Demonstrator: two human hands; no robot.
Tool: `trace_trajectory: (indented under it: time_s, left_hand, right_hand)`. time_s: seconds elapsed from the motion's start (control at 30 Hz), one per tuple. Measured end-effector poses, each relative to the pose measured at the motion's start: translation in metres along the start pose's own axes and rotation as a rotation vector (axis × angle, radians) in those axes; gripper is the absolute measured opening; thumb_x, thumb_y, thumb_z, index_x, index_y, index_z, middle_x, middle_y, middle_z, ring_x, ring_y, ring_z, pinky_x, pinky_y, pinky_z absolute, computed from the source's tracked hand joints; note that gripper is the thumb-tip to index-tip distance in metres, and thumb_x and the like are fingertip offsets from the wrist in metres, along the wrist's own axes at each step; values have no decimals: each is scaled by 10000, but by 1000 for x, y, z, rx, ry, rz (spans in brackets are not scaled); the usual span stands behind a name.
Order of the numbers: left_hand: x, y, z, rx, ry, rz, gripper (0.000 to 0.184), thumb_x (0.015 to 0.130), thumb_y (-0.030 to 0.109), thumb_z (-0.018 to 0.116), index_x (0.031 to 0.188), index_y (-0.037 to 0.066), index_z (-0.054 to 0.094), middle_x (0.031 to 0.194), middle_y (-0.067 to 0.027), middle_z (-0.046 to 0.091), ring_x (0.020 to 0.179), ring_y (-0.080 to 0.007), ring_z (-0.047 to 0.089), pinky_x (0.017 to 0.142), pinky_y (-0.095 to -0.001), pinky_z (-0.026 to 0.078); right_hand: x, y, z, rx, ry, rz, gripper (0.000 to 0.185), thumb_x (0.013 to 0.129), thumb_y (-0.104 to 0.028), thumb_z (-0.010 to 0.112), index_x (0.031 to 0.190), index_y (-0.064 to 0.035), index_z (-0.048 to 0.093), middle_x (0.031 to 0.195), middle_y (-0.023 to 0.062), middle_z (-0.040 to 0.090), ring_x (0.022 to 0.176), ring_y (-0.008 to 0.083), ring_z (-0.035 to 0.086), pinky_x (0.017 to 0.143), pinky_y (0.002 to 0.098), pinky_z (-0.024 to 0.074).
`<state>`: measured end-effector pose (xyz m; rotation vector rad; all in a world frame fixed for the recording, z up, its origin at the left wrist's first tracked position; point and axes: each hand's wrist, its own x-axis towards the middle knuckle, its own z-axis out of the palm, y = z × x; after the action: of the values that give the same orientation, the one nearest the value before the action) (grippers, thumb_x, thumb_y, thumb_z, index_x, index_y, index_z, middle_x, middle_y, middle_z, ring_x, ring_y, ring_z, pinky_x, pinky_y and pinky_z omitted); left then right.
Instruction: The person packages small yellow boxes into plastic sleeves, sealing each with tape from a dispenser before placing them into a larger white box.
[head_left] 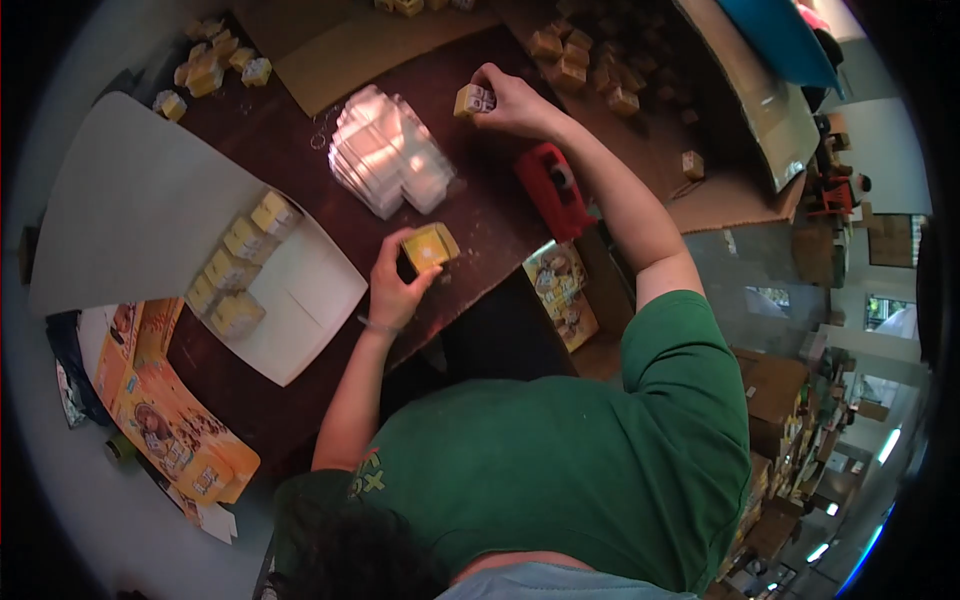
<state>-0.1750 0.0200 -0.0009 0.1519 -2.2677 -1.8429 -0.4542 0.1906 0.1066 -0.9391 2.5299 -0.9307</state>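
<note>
My left hand [397, 290] is closed round a small yellow box [430, 247], one face turned up, above the table's near edge. Farther up and to the right, my right hand [515, 106] grips another small yellow-and-white box [473, 100] at its side. Between the two hands lies a stack of clear, shiny plastic pieces [385, 150]. A red tape dispenser [555, 190] stands beside my right forearm. To the left, a white open carton [300, 325] holds several small yellow boxes [238, 255] in a row.
A large cardboard box [735, 205] with loose small boxes [570, 65] stands at the far right. More small boxes [208, 65] sit at the far left. Orange printed cartons [180, 430] lie at the left edge. Another printed carton [562, 295] sits below the dispenser.
</note>
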Motion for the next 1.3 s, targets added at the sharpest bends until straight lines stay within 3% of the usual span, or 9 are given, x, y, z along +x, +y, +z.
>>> trace_trajectory:
  time_s: [0.33, 0.57, 0.67, 0.8, 0.9, 1.0, 1.1, 1.23, 1.3]
  left_hand:
    - [-4, -1, -5, -55, -84, 85, 536, 753, 54, 798, 1198, 29, 500, 1106, -106, 621, 1059, -200, 616, 941, -321, 478]
    - [-6, -1, -6, -45, -108, 122, 530, 767, 72, 798, 1202, 31, 497, 1120, -96, 617, 1065, -179, 607, 946, -307, 472]
    - [-4, -5, -9, -64, -119, 125, 535, 769, 81, 801, 1206, 27, 497, 1116, -84, 620, 1050, -166, 608, 939, -303, 475]
    - [-8, 4, -12, -12, -173, 87, 551, 767, 91, 808, 1218, 20, 499, 1084, -69, 630, 1020, -158, 614, 924, -304, 481]
    - [-7, -16, -13, -23, -192, 32, 545, 765, 115, 802, 1222, 26, 518, 1064, -74, 651, 1020, -156, 625, 910, -304, 490]
    - [-9, -1, -11, -43, -131, 119, 528, 773, 123, 789, 1223, 33, 528, 1072, -77, 655, 1027, -162, 628, 911, -301, 490]
    - [-8, 2, -10, -56, -159, 109, 519, 779, 116, 782, 1226, 37, 531, 1092, -78, 653, 1032, -176, 629, 918, -303, 488]
    - [-7, 4, -13, 29, -180, 164, 568, 776, 108, 777, 1280, 49, 523, 1166, -81, 628, 1090, -167, 595, 973, -318, 453]
    - [-6, -10, -21, -526, -298, 2, 648, 926, 454, 628, 1370, 6, 480, 1283, -92, 569, 1191, -207, 532, 1027, -320, 402]
  right_hand:
    - [-162, -20, 125, -44, 413, -348, 618, 706, -219, 832, 1177, -66, 463, 1258, 156, 498, 1155, 362, 491, 977, 438, 429]
    - [-151, -17, 106, -50, 218, -313, 461, 816, -233, 767, 1204, -33, 617, 1162, 113, 615, 1102, 256, 602, 926, 342, 503]
    - [-138, -42, 86, 406, 182, -32, 422, 867, -233, 739, 1214, -19, 630, 1154, 91, 663, 1030, 141, 632, 903, 288, 505]
    - [-131, -102, 68, 754, -129, -154, 470, 856, -235, 754, 1254, -24, 621, 1139, 81, 673, 1032, 124, 622, 916, 288, 498]
    - [-139, -101, 90, -111, -85, -423, 483, 800, -224, 773, 1232, -50, 641, 1208, 127, 640, 1166, 264, 575, 1008, 356, 443]
    - [-144, -79, 107, 240, 147, -480, 415, 864, -268, 715, 1211, -48, 656, 1159, 126, 641, 1048, 254, 634, 925, 363, 499]
    - [-155, -65, 121, 709, 12, 16, 326, 946, -208, 625, 1229, -48, 650, 1186, 72, 611, 1107, 142, 574, 930, 288, 466]
    - [-149, -71, 146, 970, 72, 260, 313, 904, -230, 679, 1164, -56, 688, 911, -15, 657, 801, 64, 586, 664, 218, 446]
    - [-142, -70, 161, 771, 274, 131, 220, 859, -232, 723, 1009, -74, 752, 836, -21, 638, 714, 55, 544, 599, 223, 427]
